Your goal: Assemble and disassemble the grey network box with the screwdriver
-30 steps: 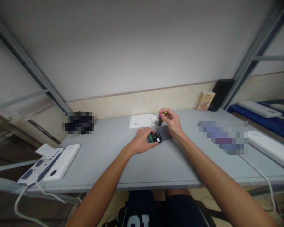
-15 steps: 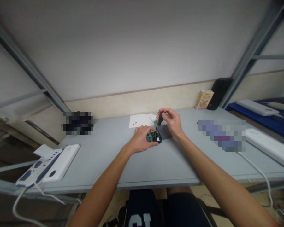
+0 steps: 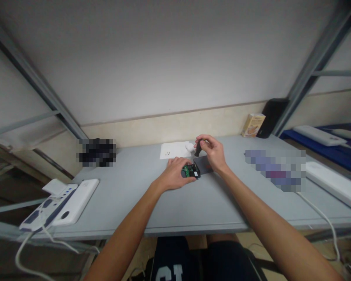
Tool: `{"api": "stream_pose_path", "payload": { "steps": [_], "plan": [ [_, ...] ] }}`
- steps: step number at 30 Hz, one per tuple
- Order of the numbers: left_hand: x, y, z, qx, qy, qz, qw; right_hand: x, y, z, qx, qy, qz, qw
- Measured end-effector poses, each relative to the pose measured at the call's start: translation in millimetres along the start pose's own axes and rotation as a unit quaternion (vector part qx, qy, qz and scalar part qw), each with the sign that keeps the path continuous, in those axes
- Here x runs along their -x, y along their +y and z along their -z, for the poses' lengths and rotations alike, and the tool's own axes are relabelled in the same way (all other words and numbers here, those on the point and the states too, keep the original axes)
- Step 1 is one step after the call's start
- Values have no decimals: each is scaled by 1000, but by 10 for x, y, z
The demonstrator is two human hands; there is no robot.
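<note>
My left hand [image 3: 177, 173] is closed around the left side of a small black device with an exposed green circuit board [image 3: 187, 170], holding it on the desk. In my right hand [image 3: 213, 151] is a screwdriver [image 3: 198, 148] with a dark handle, gripped upright and tilted slightly. Its shaft points down at the device's upper part; whether the tip touches a screw is too small to tell. A flat dark grey panel [image 3: 204, 165] lies just right of the device, partly under my right hand. Behind, several tiny dark screws [image 3: 167, 153] rest on a white sheet of paper [image 3: 175, 147].
A crumpled white item [image 3: 189, 147] sits on the paper's right end. At the left edge are a power strip [image 3: 46, 207] and a white power bank [image 3: 78, 203]. A yellow box [image 3: 253, 125] and a black case [image 3: 271, 117] stand back right. A long white object [image 3: 335, 185] lies right, near a cable [image 3: 317, 212].
Both hands keep nearly the same place, with the screwdriver still over the device. The whole view has shifted very slightly.
</note>
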State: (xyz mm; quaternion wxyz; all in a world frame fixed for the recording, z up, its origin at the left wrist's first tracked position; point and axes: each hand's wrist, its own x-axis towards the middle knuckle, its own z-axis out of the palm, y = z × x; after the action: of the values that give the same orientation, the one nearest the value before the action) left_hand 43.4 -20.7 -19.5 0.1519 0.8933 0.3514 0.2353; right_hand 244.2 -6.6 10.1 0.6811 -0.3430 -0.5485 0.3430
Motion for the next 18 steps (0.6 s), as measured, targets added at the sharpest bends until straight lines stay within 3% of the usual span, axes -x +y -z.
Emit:
{"api": "stream_pose_path", "payload": {
  "steps": [18],
  "plan": [
    [1,30,22,8,-5,-6,1000,-9,35,18,14,9,8,1000]
  ]
}}
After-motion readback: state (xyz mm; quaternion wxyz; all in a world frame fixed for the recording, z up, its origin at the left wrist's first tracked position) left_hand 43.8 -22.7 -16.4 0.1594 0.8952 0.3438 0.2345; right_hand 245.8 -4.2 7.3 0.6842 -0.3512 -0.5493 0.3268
